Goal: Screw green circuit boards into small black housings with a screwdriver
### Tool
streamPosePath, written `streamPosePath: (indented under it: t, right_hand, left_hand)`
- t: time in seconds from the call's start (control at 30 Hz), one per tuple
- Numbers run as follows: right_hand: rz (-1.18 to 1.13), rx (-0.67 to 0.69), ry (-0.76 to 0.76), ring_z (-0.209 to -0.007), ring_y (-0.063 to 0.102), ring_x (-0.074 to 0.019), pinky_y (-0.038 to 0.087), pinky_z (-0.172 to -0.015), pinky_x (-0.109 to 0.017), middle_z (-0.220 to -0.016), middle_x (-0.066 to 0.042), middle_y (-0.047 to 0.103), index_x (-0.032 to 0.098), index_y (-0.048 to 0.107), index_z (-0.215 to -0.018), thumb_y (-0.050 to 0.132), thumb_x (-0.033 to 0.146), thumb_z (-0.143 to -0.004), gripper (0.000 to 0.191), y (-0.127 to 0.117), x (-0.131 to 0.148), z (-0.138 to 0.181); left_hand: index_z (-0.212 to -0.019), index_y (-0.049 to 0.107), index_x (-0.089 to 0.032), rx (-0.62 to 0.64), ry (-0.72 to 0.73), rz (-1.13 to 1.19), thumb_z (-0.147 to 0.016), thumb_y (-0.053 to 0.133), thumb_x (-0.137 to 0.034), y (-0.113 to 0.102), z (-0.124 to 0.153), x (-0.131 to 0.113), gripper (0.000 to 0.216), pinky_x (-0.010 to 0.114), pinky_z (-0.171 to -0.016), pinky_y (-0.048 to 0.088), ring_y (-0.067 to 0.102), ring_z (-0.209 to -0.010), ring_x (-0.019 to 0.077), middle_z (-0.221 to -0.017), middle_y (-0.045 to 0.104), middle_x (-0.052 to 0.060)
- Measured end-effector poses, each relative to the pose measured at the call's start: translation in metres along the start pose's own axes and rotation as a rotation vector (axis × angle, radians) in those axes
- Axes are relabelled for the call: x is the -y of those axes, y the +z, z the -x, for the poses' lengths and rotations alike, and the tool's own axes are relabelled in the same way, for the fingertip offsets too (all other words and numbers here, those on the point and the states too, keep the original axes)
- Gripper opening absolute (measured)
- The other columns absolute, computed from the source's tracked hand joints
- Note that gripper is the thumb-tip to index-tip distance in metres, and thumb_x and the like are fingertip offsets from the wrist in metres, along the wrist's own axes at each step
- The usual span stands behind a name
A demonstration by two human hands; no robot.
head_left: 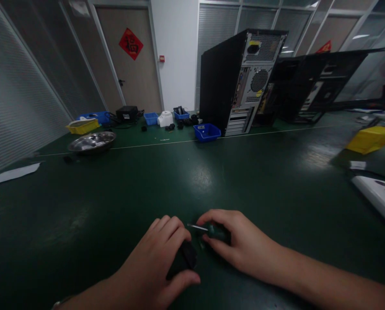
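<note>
In the lower middle of the head view, my left hand (161, 254) is wrapped round a small black block-like part (188, 255), whose kind I cannot make out. Its far side is hidden by my fingers. Just to the right, my right hand (232, 239) grips a screwdriver by its dark green handle (216, 233). The short metal shaft (198, 227) points left toward the fingers of my left hand, with a small gap between. Both hands are low over the green tabletop (140, 189).
A black computer tower (224, 82) stands at the back, beside a blue bin (207, 132). Further left are a metal dish (93, 142), a yellow tray (82, 125) and a white part (165, 119). On the right lie a yellow bin (371, 139) and a white device (379, 196).
</note>
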State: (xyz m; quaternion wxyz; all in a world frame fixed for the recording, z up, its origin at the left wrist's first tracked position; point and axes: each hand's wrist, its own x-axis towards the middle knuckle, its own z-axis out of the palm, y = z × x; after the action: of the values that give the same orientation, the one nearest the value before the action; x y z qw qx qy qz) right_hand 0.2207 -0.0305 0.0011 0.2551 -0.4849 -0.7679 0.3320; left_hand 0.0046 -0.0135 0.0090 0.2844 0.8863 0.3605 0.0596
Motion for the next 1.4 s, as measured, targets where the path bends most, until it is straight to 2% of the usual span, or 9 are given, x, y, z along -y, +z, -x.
streamPosePath:
  t: [0.13,0.3,0.5,0.6,0.73,0.97,1.13,1.23,1.4]
  right_hand:
    - [0.077,0.047,-0.026,-0.084,0.064,-0.0185,0.047,-0.074,-0.028,-0.093,-0.002,0.066,0.02,0.069,-0.102,0.073,0.017,-0.081,0.022,-0.001,-0.002,0.002]
    - [0.079,0.08,-0.028,-0.085,0.062,-0.018,0.048,-0.074,-0.027,-0.095,-0.003,0.062,0.019,0.069,-0.098,0.077,0.013,-0.077,0.023,0.0,-0.007,0.005]
    - [-0.089,-0.091,-0.137,-0.087,0.061,-0.0171,0.048,-0.076,-0.027,-0.093,-0.003,0.062,0.017,0.067,-0.097,0.075,0.016,-0.082,0.016,0.0,-0.008,0.001]
    - [-0.186,-0.161,-0.214,-0.087,0.061,-0.0165,0.048,-0.076,-0.027,-0.093,-0.004,0.062,0.016,0.067,-0.098,0.074,0.019,-0.084,0.016,0.002,-0.003,0.001]
    - [-0.233,-0.153,-0.278,-0.086,0.061,-0.0161,0.048,-0.075,-0.027,-0.093,-0.004,0.062,0.016,0.067,-0.099,0.077,0.021,-0.082,0.021,0.007,0.001,0.004]
    - [-0.219,-0.163,-0.267,-0.086,0.061,-0.0168,0.049,-0.075,-0.028,-0.093,-0.004,0.062,0.016,0.067,-0.099,0.077,0.02,-0.081,0.021,0.009,0.001,0.006]
    - [-0.231,-0.17,-0.276,-0.085,0.061,-0.0171,0.049,-0.074,-0.028,-0.092,-0.004,0.062,0.016,0.067,-0.097,0.077,0.019,-0.081,0.019,0.011,0.002,0.005]
    - [-0.234,-0.186,-0.296,-0.085,0.062,-0.0168,0.049,-0.075,-0.028,-0.093,-0.005,0.063,0.015,0.067,-0.098,0.076,0.017,-0.082,0.018,0.011,0.001,0.005]
    - [-0.208,-0.21,-0.319,-0.082,0.061,-0.0156,0.049,-0.072,-0.027,-0.09,-0.005,0.062,0.015,0.067,-0.097,0.073,0.018,-0.084,0.014,0.011,0.003,0.006]
  left_hand:
    - [-0.108,0.06,-0.016,-0.055,0.011,0.088,-0.082,0.063,-0.021,0.001,0.002,0.002,0.027,0.049,-0.089,0.044,0.053,-0.099,0.0301,-0.111,0.058,0.012]
    - [-0.115,0.056,-0.021,-0.148,0.048,0.29,-0.077,0.057,-0.005,0.001,0.003,0.009,0.041,0.039,-0.089,0.048,0.056,-0.102,0.024,-0.114,0.056,0.008]
    - [-0.114,0.058,-0.023,-0.161,0.04,0.375,-0.079,0.064,-0.007,0.001,-0.001,0.012,0.039,0.037,-0.093,0.046,0.057,-0.106,0.0224,-0.114,0.061,0.005]
    - [-0.114,0.059,-0.023,-0.156,0.057,0.408,-0.079,0.068,-0.01,0.005,-0.002,0.012,0.038,0.035,-0.089,0.047,0.059,-0.102,0.022,-0.11,0.064,0.004]
    - [-0.112,0.06,-0.021,-0.173,0.082,0.459,-0.076,0.073,-0.011,0.009,-0.003,0.012,0.039,0.033,-0.083,0.049,0.061,-0.093,0.0207,-0.104,0.065,0.004]
    - [-0.107,0.061,-0.021,-0.203,0.079,0.604,-0.075,0.074,-0.011,0.012,-0.002,0.012,0.035,0.033,-0.08,0.052,0.064,-0.088,0.0201,-0.103,0.064,0.005]
    - [-0.108,0.06,-0.019,-0.178,-0.004,0.794,-0.072,0.073,-0.007,0.014,-0.002,0.008,0.04,0.032,-0.075,0.053,0.066,-0.078,0.0167,-0.105,0.065,0.006]
    - [-0.111,0.06,-0.018,-0.131,-0.05,0.902,-0.073,0.072,-0.006,0.014,-0.003,0.007,0.042,0.033,-0.077,0.051,0.066,-0.081,0.0183,-0.095,0.069,0.005]
    - [-0.104,0.063,-0.016,-0.067,-0.095,1.2,-0.08,0.072,-0.012,0.01,-0.005,0.006,0.026,0.03,-0.08,0.049,0.068,-0.085,0.0154,-0.09,0.073,0.003]
